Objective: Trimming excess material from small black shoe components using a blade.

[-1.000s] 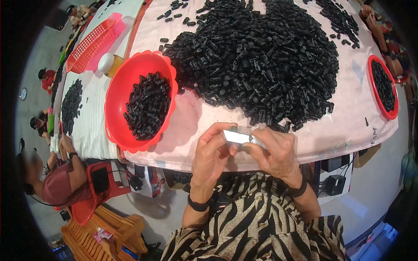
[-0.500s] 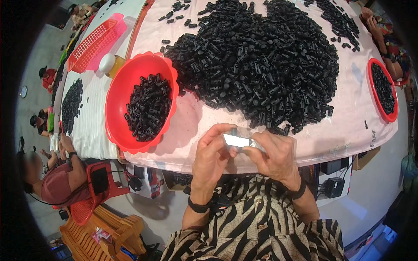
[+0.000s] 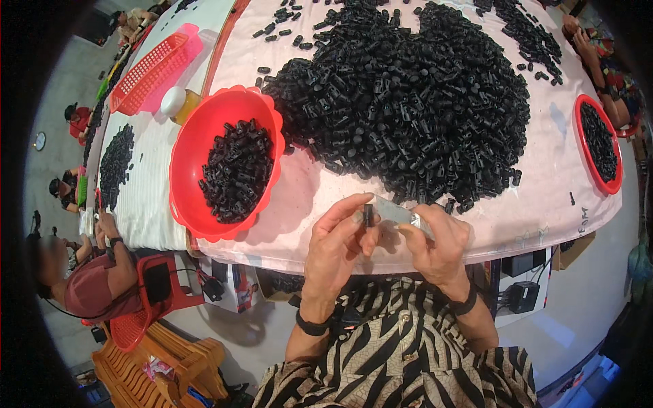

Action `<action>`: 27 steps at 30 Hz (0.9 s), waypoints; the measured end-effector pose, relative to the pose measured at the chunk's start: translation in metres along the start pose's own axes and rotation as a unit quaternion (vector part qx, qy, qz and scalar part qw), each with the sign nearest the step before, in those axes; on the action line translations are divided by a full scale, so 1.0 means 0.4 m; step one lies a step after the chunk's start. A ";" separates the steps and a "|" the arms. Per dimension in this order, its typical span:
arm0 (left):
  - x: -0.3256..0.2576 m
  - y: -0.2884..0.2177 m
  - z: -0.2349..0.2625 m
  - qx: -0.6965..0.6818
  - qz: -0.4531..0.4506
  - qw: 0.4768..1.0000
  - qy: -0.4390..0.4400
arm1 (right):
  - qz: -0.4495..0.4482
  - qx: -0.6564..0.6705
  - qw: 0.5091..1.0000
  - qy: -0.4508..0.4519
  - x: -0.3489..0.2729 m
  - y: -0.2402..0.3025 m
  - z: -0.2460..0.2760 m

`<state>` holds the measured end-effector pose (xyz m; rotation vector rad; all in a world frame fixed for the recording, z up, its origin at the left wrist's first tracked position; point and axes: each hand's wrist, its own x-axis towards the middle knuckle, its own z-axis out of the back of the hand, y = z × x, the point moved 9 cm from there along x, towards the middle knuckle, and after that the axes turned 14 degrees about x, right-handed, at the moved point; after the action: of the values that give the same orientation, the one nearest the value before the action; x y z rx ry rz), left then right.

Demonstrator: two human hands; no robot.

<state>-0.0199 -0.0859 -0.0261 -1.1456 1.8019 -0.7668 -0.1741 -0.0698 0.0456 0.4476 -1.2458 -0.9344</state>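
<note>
My left hand point(image 3: 333, 241) pinches a small black plastic cylinder point(image 3: 368, 215) between thumb and fingers, just over the near edge of the table. In my right hand point(image 3: 441, 243) is a flat, shiny metal blade point(image 3: 393, 212), gripped at its right end. The blade's left end meets or nearly meets the black cylinder; exact contact is too small to tell. Beyond both hands lies a large heap of similar black plastic cylinders point(image 3: 408, 109). To the left stands a red scalloped bowl point(image 3: 187, 160) partly filled with more of them.
A second red bowl point(image 3: 583, 136) of black parts stands at the far right. Left of the scalloped bowl are a white-lidded jar point(image 3: 178, 103) and a pink basket point(image 3: 146, 75). A co-worker point(image 3: 95, 285) sits at the left by a red chair point(image 3: 153, 285).
The blade has tilted, losing its bright glare, and the black cylinder now shows in my left fingers. My right hand has shifted slightly right. The view has moved a little.
</note>
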 end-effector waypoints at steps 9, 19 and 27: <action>-0.007 0.006 0.002 0.049 0.014 0.998 -0.027 | -0.020 -0.022 0.999 -0.042 -0.013 -0.021 0.059; 0.008 0.000 -0.005 0.057 -0.006 0.998 -0.014 | -0.026 -0.022 0.999 -0.015 -0.009 -0.033 0.050; 0.001 -0.008 -0.008 0.045 -0.005 0.999 -0.001 | -0.014 -0.021 0.999 -0.020 -0.011 -0.027 0.050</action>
<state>-0.0215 -0.0875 -0.0220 -1.0972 1.7438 -0.8435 -0.1968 -0.0686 0.0410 0.4150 -1.2572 -0.9960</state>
